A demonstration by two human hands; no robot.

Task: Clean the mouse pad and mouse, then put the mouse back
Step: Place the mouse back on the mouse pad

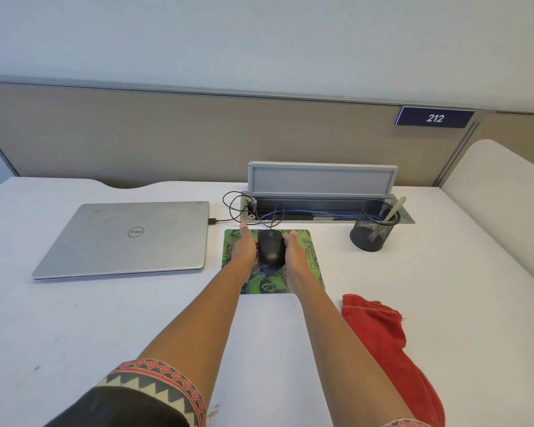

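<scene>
Mouse (271, 249), black and corded, sits between the two hands over the far half of the green patterned mouse pad (310, 268), and whether it rests on the pad or is raised just off it cannot be told. The left hand (245, 246) lies against the mouse's left flank with its thumb stretched straight toward the pad's far edge and its other fingers curled in to the side of the mouse, mostly hidden. The right hand (292, 246) cups the right flank the same way, fingers bent in against the shell, so the mouse is held from both sides. Both forearms reach across the pad's near edge, and a dark sleeve (154, 383) with a red and cream zigzag band covers the left arm near the bottom of the view. The mouse's thin black cable (261, 221) loops off the far edge of the pad. A crumpled red cloth (379, 331) lies on the white desk (74, 318) just off the pad's near right corner, held by no one. Left of the pad, close beside it, lies a shut silver laptop (127, 238). Beyond the pad's far edge a grey cable tray (321, 180) is set into the desk with its lid standing up and blue wires inside. To the pad's far right stands a black mesh cup (372, 229) holding one pale utensil (395, 208). Well beyond, on the beige partition (167, 134), hangs a blue sign (433, 118) reading 212
</scene>
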